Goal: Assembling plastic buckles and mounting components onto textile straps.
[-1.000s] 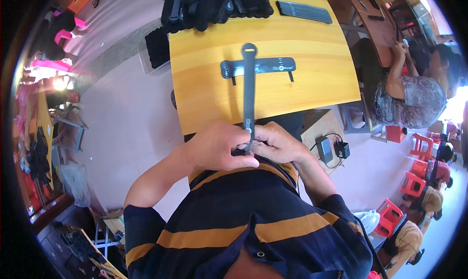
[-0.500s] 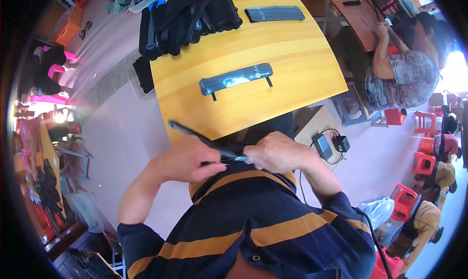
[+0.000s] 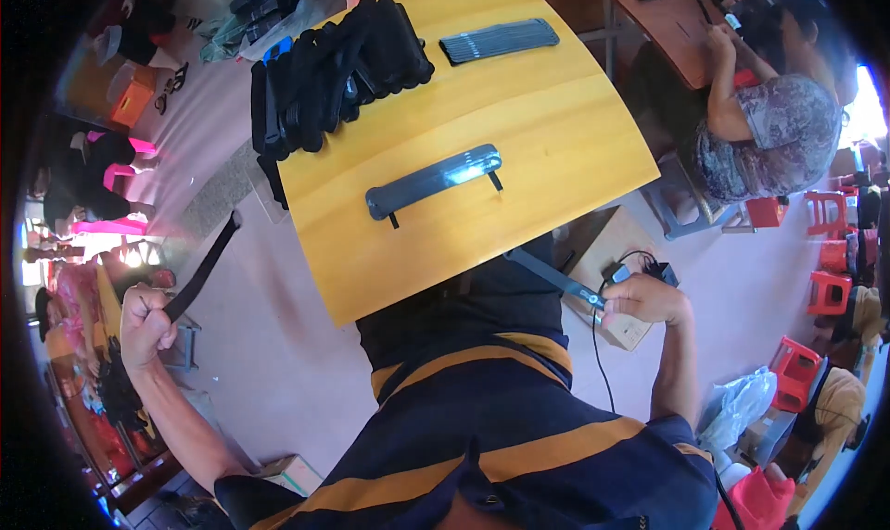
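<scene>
My left hand [image 3: 148, 328] is out at the far left, its fingers closed round one end of a narrow black strap [image 3: 206, 263]. The strap slants up and to the right from my fist. To the right of my lap, my right hand [image 3: 649, 300] pinches the end of a flat dark grey strip [image 3: 556, 276], whose far end reaches toward the table's front edge. On the yellow table [image 3: 482, 224] before me lies a long, glossy grey-black strip-shaped piece [image 3: 434, 180] with two short black tabs at its near side.
A heap of black padded straps [image 3: 338, 76] sits at the table's back left, and a bundle of grey strips [image 3: 501, 41] at its back right. A cardboard box [image 3: 616, 321] with a cable and a black adapter stands right of the table. Another person [image 3: 769, 132] sits at a brown table.
My hands were close together over my lap and are now far apart, left hand out left with the black strap, right hand out right with the grey strip. The view has shifted slightly.
</scene>
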Action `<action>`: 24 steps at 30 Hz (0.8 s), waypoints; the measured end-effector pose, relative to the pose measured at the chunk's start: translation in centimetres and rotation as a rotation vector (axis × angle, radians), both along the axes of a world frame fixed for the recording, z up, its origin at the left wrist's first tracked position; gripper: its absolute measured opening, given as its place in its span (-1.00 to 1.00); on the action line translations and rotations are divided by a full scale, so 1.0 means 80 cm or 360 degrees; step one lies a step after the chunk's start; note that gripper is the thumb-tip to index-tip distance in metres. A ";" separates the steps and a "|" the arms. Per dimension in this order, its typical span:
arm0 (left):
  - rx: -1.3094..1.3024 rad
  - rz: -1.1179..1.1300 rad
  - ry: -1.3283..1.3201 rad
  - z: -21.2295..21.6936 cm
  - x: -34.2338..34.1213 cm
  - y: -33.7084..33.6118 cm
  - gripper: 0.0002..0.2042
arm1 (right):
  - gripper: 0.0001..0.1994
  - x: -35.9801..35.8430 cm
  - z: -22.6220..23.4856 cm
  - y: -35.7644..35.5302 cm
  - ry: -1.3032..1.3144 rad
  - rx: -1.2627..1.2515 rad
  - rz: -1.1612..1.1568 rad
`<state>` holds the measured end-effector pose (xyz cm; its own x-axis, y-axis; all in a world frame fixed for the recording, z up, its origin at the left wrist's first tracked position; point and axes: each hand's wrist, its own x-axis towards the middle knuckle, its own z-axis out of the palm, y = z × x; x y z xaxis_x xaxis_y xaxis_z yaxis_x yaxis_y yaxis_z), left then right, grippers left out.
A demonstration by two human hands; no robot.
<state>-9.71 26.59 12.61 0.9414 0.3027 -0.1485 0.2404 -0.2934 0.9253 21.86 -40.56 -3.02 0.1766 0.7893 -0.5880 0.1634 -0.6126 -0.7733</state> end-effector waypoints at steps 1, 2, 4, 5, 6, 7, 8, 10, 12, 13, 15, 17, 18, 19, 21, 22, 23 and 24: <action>-0.0002 0.0103 0.0011 0.005 0.004 -0.002 -0.53 | -0.81 -0.007 -0.005 0.003 0.0257 0.0082 -0.0034; -0.0012 0.0017 0.0073 0.007 0.028 -0.016 -0.56 | -0.81 -0.013 -0.017 0.010 0.0263 0.0095 -0.0037; 0.0161 -0.0236 0.0177 0.004 0.113 -0.054 -0.60 | -0.73 -0.024 -0.041 0.026 0.0477 0.0246 0.0109; 0.0073 -0.0349 0.0180 0.006 0.158 -0.082 -0.58 | -0.74 -0.027 -0.045 0.034 0.0462 0.0229 0.0216; 0.0150 -0.0506 0.0109 0.025 0.173 -0.110 -0.57 | -0.74 -0.032 -0.041 0.048 0.0420 0.0258 0.0270; 0.0195 -0.0714 0.0070 0.032 0.214 -0.136 -0.57 | -0.75 -0.035 -0.043 0.052 0.0378 0.0227 0.0323; 0.0196 -0.0788 0.0055 0.035 0.251 -0.163 -0.57 | -0.76 -0.038 -0.049 0.051 0.0343 0.0199 0.0368; 0.0184 -0.0960 -0.0031 0.045 0.315 -0.215 -0.56 | -0.77 -0.041 -0.059 0.047 0.0366 0.0196 0.0279; 0.0188 -0.1075 -0.0102 0.048 0.372 -0.259 -0.65 | -0.79 -0.043 -0.062 0.043 0.0311 0.0223 0.0251; 0.0215 -0.1001 -0.0025 0.053 0.395 -0.285 -0.65 | -0.79 -0.046 -0.061 0.039 0.0305 0.0217 0.0220; 0.0081 -0.1185 -0.0261 0.052 0.436 -0.317 -0.66 | -0.79 -0.049 -0.059 0.037 0.0296 0.0195 0.0236; -0.0042 -0.1164 -0.0424 0.043 0.474 -0.353 -0.67 | -0.79 -0.056 -0.064 0.024 0.0311 0.0176 0.0170; -0.0142 -0.1143 -0.0487 0.034 0.492 -0.364 -0.67 | -0.79 -0.058 -0.066 0.018 0.0331 0.0161 0.0137; -0.0142 -0.1161 -0.0486 0.021 0.509 -0.370 -0.67 | -0.79 -0.059 -0.069 0.015 0.0330 0.0166 0.0119; -0.0473 -0.1082 -0.0280 -0.021 0.539 -0.372 -0.65 | -0.79 -0.061 -0.071 0.010 0.0339 0.0206 0.0085; -0.0483 -0.1071 -0.0147 -0.053 0.553 -0.367 -0.66 | -0.79 -0.061 -0.071 0.009 0.0342 0.0207 0.0076; -0.0493 -0.1057 -0.0013 -0.087 0.562 -0.360 -0.66 | -0.79 -0.060 -0.069 0.008 0.0349 0.0210 0.0040; -0.0393 -0.0980 0.0136 -0.118 0.567 -0.358 -0.66 | -0.79 -0.060 -0.066 0.005 0.0354 0.0208 -0.0006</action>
